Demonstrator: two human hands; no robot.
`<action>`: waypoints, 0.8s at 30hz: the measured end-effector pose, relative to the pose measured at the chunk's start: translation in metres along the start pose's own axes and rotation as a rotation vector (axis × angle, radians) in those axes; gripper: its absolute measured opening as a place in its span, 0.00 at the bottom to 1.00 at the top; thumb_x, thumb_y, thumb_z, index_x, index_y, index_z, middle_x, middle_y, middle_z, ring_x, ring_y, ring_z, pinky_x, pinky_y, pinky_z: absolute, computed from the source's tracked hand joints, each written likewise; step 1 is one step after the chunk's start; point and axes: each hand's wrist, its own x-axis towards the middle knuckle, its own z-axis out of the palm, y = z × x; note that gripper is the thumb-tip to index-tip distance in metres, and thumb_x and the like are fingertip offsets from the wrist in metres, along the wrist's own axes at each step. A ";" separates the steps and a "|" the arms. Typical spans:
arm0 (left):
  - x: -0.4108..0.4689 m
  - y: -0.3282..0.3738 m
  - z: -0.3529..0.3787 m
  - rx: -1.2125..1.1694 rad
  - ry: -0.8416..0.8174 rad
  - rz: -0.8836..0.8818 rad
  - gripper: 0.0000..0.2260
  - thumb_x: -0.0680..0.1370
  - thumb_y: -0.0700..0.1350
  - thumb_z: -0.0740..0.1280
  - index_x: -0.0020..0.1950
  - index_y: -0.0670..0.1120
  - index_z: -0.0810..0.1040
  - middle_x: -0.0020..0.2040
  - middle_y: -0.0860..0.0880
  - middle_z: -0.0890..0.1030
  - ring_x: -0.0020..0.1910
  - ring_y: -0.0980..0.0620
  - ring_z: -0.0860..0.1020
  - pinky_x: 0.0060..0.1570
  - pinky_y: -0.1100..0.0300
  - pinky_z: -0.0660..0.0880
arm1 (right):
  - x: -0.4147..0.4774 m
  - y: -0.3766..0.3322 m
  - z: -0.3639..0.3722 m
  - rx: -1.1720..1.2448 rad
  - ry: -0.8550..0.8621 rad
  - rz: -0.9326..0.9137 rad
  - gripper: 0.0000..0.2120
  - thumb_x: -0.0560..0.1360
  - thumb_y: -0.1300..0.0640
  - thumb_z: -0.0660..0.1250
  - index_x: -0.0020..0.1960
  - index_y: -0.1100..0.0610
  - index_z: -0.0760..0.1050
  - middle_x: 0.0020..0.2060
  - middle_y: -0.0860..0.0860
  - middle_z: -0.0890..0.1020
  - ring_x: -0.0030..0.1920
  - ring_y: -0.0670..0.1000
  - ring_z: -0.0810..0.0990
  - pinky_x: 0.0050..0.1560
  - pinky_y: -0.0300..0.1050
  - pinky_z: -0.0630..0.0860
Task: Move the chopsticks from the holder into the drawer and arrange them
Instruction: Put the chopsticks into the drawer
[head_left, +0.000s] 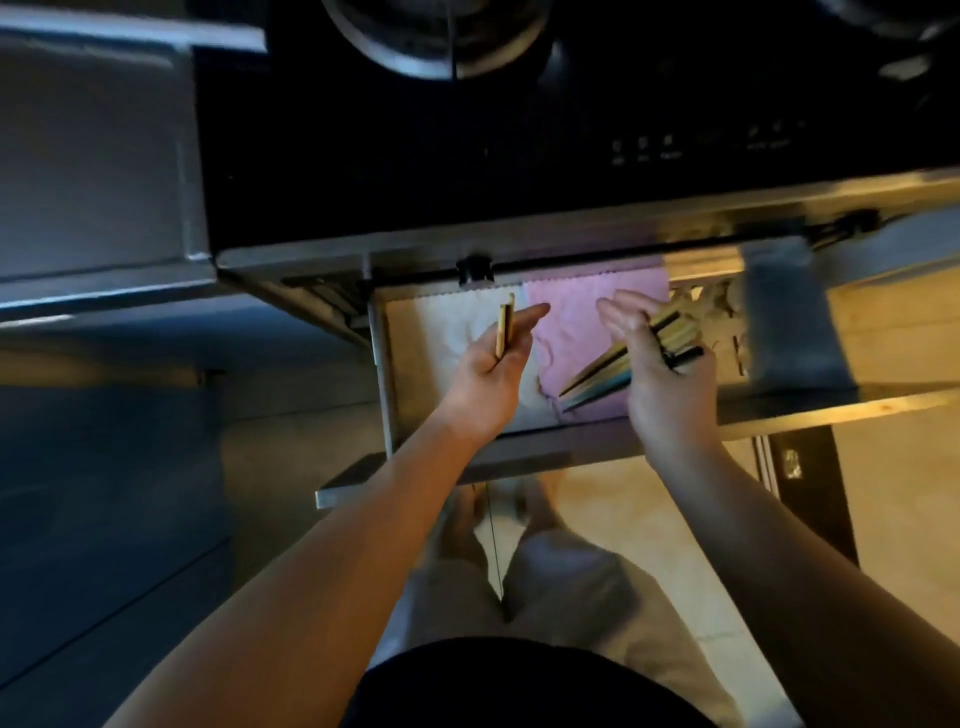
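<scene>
Over the open steel-fronted drawer (387, 374) beneath the black glass cooktop (467, 130), the person's left hand (493, 358) pinches a pair of slim yellow chopsticks (505, 327) above the white liner cloth (447, 322). The right hand (649, 364) curls around a mixed bundle of dark and pale chopsticks (597, 376), with their tips slanting down over the pink liner cloth (582, 296).

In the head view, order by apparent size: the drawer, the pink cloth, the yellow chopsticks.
1. Drawer
2. Pink cloth, partly hidden by the right hand
3. Yellow chopsticks, smallest although nearer the camera
</scene>
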 end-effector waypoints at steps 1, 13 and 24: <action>0.011 -0.013 0.005 0.005 0.004 -0.029 0.15 0.85 0.39 0.54 0.68 0.48 0.74 0.70 0.51 0.73 0.66 0.63 0.69 0.59 0.80 0.63 | 0.007 0.012 0.002 -0.020 -0.018 0.021 0.08 0.79 0.59 0.64 0.55 0.53 0.80 0.43 0.44 0.84 0.45 0.49 0.81 0.43 0.30 0.77; 0.119 -0.141 0.035 -0.022 0.087 -0.319 0.11 0.84 0.42 0.59 0.61 0.47 0.79 0.53 0.51 0.83 0.54 0.56 0.81 0.55 0.66 0.76 | 0.111 0.157 0.022 -0.213 -0.232 0.244 0.08 0.80 0.58 0.61 0.50 0.49 0.78 0.44 0.46 0.84 0.42 0.36 0.83 0.47 0.35 0.79; 0.164 -0.185 0.043 -0.019 0.168 -0.547 0.12 0.83 0.41 0.60 0.63 0.38 0.77 0.52 0.42 0.83 0.46 0.51 0.83 0.37 0.67 0.77 | 0.185 0.208 0.061 -0.371 -0.396 0.436 0.09 0.78 0.58 0.65 0.47 0.64 0.78 0.38 0.54 0.85 0.28 0.40 0.82 0.31 0.29 0.77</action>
